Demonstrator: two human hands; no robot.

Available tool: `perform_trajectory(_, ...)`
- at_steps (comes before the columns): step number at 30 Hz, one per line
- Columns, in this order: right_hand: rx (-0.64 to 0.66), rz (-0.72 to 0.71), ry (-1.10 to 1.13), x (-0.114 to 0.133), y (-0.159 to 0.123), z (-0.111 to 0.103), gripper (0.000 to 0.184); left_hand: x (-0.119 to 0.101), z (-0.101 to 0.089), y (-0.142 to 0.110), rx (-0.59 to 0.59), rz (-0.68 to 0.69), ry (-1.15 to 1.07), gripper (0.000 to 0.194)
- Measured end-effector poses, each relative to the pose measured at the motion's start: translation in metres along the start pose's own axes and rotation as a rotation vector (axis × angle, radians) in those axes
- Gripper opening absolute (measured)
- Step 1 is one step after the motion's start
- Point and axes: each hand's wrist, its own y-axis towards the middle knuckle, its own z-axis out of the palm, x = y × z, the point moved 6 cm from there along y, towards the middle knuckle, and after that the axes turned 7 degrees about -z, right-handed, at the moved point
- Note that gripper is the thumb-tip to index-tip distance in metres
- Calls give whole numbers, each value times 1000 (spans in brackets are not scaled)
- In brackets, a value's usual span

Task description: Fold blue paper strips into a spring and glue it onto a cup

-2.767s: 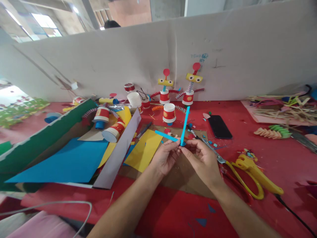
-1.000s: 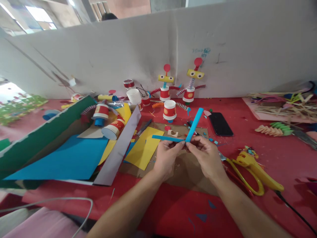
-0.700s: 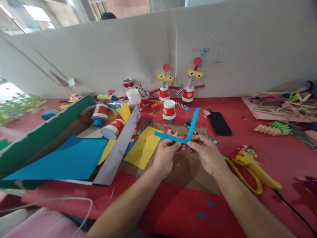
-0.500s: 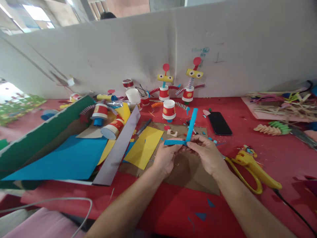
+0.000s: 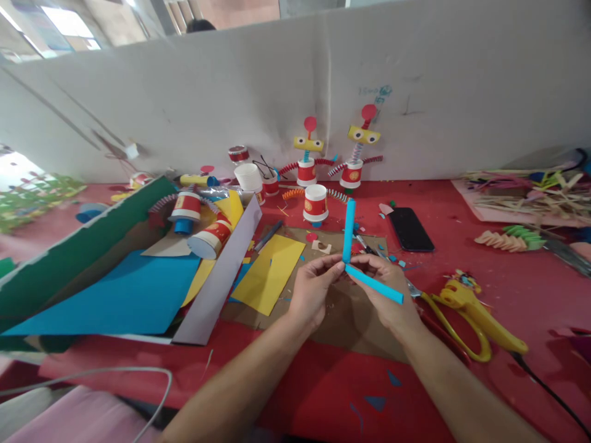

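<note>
Two arms of blue paper strip (image 5: 349,232) meet at a corner pinched between my hands. One arm stands up and away from me; the other slants down to the right across my right hand. My left hand (image 5: 315,286) is closed, its thumb pressing on the corner. Closed beside it, my right hand (image 5: 383,286) grips close to the same corner, its fingertips partly hidden by the strip. Below lies a brown cardboard sheet (image 5: 341,326). A red-and-white paper cup figure (image 5: 316,204) with springy folded arms stands just beyond.
Yellow card (image 5: 268,274) lies left of my hands, near a green-walled box (image 5: 83,237) of coloured sheets. To the right are a black phone (image 5: 410,229), yellow-handled scissors (image 5: 462,326) and a yellow glue gun (image 5: 484,317). Two finished-looking cup robots (image 5: 307,172) stand against the white partition.
The blue strip arm that pointed left across my left hand now slants down to the right over my right hand. The upright arm has shifted slightly left.
</note>
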Motion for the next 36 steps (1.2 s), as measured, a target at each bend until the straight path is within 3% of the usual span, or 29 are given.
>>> perform_trajectory(12,70,-161,-301,28,-6,6,15,2,-7,3,-43,41,-53,19)
perform_trajectory(21,35,-57,-197,9,-2,0,21,-1,-3,2,13,0,-55,22)
perform_trajectory(29,15,-181,-367,23,-4,0,15,-3,-8,4,44,-45,199,21)
perform_trajectory(36,37,-301,-478,34,-7,4,11,-2,-5,4,69,-81,69,19)
